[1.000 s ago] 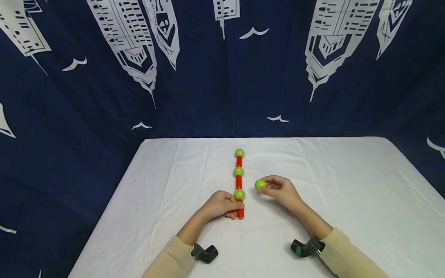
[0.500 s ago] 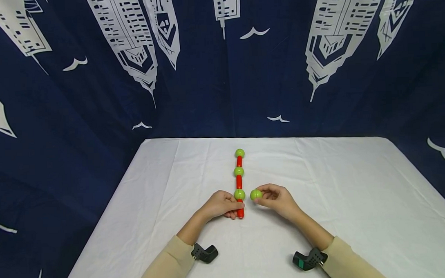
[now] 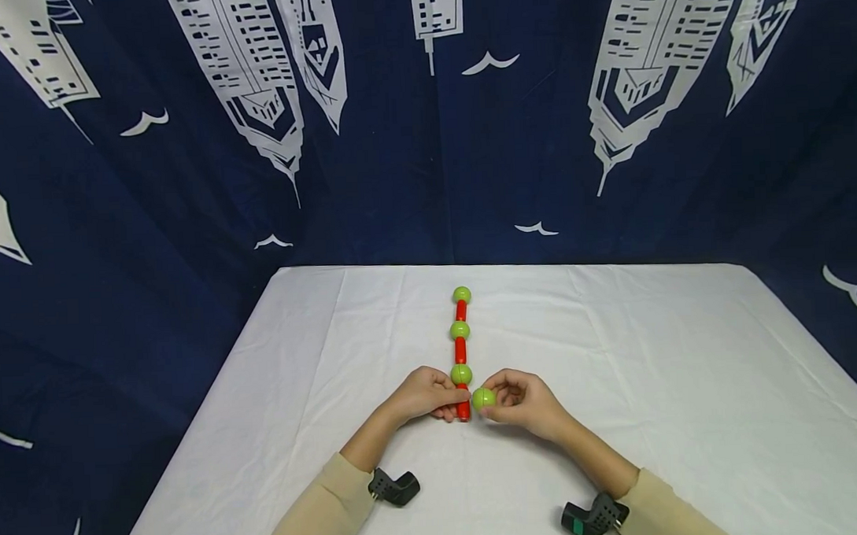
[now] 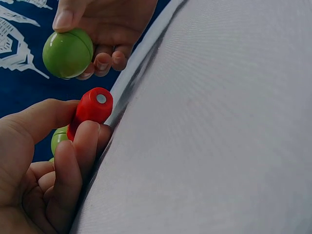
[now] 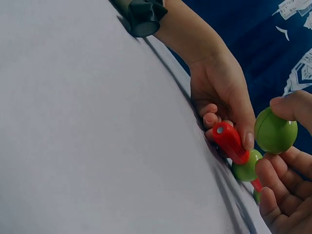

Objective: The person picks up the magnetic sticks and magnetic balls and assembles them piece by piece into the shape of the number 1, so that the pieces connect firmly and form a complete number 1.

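A straight chain of green balls and red rods lies on the white table, pointing away from me. My left hand [image 3: 426,393] pinches its nearest red rod [image 3: 464,410] between thumb and fingers. That rod's free end shows a small silvery disc in both wrist views. Beyond the rod sits a green ball [image 3: 461,374], then another red rod [image 3: 460,350], a second ball [image 3: 460,330], and a further rod and ball [image 3: 461,295]. My right hand [image 3: 528,404] pinches a loose green ball [image 4: 68,53] just right of the held rod, apart from it in the left wrist view.
A white cloth covers the table [image 3: 651,354]. Behind it hangs a dark blue curtain [image 3: 390,182] printed with white buildings and birds. A black wrist camera [image 3: 395,487] sits on the left wrist and another camera [image 3: 595,517] on the right.
My right hand has brought the loose green ball toward me and leftward, from beside the chain's middle to beside the nearest rod. The left hand and the chain stay in place.
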{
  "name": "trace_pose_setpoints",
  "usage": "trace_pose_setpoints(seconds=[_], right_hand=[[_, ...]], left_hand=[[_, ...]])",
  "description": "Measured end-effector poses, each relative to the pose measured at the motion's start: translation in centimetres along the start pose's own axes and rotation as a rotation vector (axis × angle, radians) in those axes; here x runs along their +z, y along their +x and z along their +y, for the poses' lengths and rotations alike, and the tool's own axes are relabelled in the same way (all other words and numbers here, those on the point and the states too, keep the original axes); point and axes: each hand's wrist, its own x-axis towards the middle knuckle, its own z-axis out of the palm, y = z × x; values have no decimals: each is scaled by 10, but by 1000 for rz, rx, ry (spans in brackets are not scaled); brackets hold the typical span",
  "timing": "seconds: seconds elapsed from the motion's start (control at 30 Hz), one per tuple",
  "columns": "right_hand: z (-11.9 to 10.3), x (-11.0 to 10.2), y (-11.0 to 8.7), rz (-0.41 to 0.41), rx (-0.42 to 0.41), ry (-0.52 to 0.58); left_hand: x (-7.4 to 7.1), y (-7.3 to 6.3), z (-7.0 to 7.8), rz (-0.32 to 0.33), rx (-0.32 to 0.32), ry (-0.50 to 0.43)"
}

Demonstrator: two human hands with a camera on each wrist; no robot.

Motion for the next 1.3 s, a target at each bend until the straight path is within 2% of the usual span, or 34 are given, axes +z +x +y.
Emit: trace_pose_setpoints(seconds=[0.13, 0.27, 0.53, 0.93, 1.17, 1.3], right_hand=[[-2, 6, -3, -28, -14, 1], [0, 12, -6, -55, -43, -54], [3, 23, -11, -118, -148, -151], [9, 30, -13, -99, -208, -173], [8, 32, -13, -99, -193, -223], [8, 34, -13, -80, -223, -232]], left_hand=[[0, 0, 0, 1, 5, -1], [0, 0, 0, -3, 5, -9], [0, 1, -1, 2, 11, 11], [0, 1, -3, 4, 14, 9], [0, 2, -5, 6, 7, -2], [0, 2, -4, 5, 7, -2]])
